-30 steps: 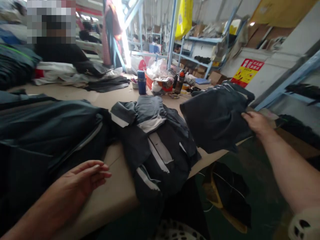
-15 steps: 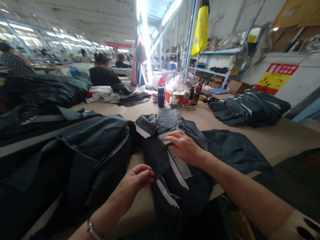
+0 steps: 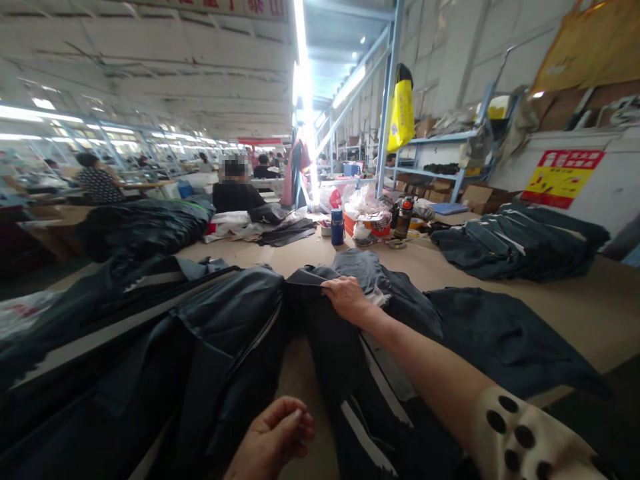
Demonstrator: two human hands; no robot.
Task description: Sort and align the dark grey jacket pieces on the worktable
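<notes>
Dk garment (image 3: 327, 333): lying on table (image 3: 540, 301), R hand (image 3: 345, 300) pinching its upper edge. L hand (image 3: 280, 433): curling loosely nearby; can't tell if fingertips are pressing together. Step: apparently handling a fold; next move prob. calling for steady pinch. Dk cloth heap (image 3: 145, 360) crowding L side; loose panel (image 3: 505, 333) lying R; blue flask (image 3: 337, 228) standing beyond.

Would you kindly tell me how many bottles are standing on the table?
2: a blue bottle far across the table, and a dark, orange-topped bottle to its right; others may be hidden.
</notes>
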